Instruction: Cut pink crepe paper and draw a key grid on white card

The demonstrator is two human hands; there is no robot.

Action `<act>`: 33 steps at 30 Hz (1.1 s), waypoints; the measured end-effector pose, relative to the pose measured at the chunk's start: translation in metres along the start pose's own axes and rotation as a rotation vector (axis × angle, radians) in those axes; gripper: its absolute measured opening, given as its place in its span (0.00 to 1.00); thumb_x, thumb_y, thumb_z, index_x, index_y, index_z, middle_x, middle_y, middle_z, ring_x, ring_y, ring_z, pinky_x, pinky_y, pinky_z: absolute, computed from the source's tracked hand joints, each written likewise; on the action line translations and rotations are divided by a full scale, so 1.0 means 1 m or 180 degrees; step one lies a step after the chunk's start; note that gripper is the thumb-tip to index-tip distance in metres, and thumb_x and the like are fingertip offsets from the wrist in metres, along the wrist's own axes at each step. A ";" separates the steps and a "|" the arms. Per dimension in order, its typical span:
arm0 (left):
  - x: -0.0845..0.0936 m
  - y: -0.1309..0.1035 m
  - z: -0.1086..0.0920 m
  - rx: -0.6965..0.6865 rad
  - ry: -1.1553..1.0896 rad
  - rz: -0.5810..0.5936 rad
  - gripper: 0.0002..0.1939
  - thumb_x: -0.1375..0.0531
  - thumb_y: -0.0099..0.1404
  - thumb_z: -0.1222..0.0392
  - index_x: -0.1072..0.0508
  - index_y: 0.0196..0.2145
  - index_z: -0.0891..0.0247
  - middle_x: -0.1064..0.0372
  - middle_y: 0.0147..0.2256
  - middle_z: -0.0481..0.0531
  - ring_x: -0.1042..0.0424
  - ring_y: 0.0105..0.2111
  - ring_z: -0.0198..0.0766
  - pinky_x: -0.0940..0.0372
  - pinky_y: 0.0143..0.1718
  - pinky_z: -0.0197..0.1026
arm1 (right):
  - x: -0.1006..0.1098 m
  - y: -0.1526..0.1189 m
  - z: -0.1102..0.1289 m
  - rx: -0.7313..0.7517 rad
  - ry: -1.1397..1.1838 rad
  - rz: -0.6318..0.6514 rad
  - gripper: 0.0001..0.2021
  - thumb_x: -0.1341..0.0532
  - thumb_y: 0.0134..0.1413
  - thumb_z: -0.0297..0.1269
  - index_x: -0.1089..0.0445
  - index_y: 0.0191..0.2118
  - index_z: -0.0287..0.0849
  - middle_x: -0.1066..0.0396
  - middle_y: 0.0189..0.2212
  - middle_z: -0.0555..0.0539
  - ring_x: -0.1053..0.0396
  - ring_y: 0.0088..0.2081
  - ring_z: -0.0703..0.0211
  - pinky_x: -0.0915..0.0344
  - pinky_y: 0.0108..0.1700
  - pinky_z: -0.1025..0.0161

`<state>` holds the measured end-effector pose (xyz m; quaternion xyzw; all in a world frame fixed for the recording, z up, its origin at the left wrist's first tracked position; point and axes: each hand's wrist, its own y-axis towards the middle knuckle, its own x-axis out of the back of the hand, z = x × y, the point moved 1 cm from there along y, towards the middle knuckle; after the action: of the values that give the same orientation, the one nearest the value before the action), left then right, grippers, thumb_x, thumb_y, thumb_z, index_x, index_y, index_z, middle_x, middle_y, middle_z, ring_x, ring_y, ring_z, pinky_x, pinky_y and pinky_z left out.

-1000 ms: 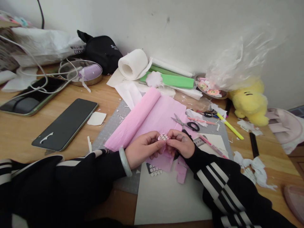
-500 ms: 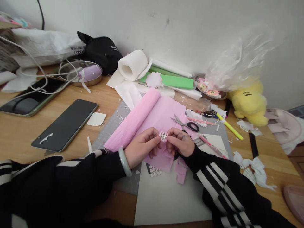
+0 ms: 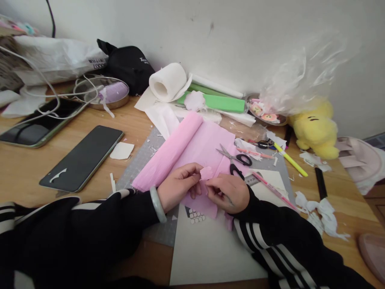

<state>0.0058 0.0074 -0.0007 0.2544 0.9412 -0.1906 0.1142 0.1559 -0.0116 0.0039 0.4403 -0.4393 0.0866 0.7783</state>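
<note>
A small piece of pink crepe paper [image 3: 206, 173] is pinched upright between the thumb and fingers of my left hand [image 3: 179, 185]. My right hand [image 3: 229, 193] is closed, its fingertips at the lower right edge of that same piece. Under both hands spreads the unrolled end of a pink crepe paper roll [image 3: 168, 150]. Scissors [image 3: 223, 152] with black handles lie on the sheet, blades parted, just beyond my right hand. A dark card with white rounded squares [image 3: 197, 216] rests below my left hand.
A grey cutting mat [image 3: 164, 233] and white board [image 3: 210, 257] lie underneath. Two phones, one a dark phone [image 3: 82, 158], are on the left. Behind are a tissue roll [image 3: 168, 82] and green paper [image 3: 225, 103]. To the right are a yellow marker [image 3: 290, 159] and plush toy [image 3: 314, 130].
The patterned face of the held piece has turned out of sight, and its plain pink side shows. My right hand has rolled over and dropped slightly; my left hand stays nearly still.
</note>
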 end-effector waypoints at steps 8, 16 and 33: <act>0.000 0.000 0.000 0.0140 0.0059 0.0066 0.08 0.48 0.54 0.57 0.36 0.29 0.65 0.36 0.16 0.45 0.39 0.16 0.31 0.43 0.20 0.33 | -0.001 -0.003 -0.005 -0.0465 0.0341 0.0217 0.05 0.46 0.48 0.29 0.34 0.30 0.41 0.34 0.16 0.53 0.39 0.16 0.69 0.42 0.20 0.72; 0.001 0.002 0.001 0.0103 0.0187 -0.0038 0.11 0.46 0.56 0.53 0.36 0.26 0.64 0.38 0.15 0.44 0.40 0.15 0.30 0.43 0.19 0.33 | -0.003 -0.003 -0.009 -0.1989 0.1296 0.0108 0.10 0.41 0.48 0.36 0.38 0.38 0.42 0.41 0.14 0.57 0.44 0.15 0.70 0.44 0.20 0.70; 0.002 0.001 -0.001 0.0006 0.0436 0.0088 0.09 0.49 0.59 0.56 0.36 0.29 0.65 0.38 0.16 0.44 0.39 0.16 0.30 0.42 0.20 0.33 | -0.010 -0.006 -0.018 -0.2658 0.2306 0.0358 0.06 0.42 0.47 0.38 0.38 0.28 0.41 0.39 0.15 0.55 0.46 0.16 0.70 0.48 0.18 0.70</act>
<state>0.0049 0.0097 -0.0009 0.2799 0.9431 -0.1720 0.0519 0.1646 0.0010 -0.0116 0.0124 -0.1634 0.0923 0.9822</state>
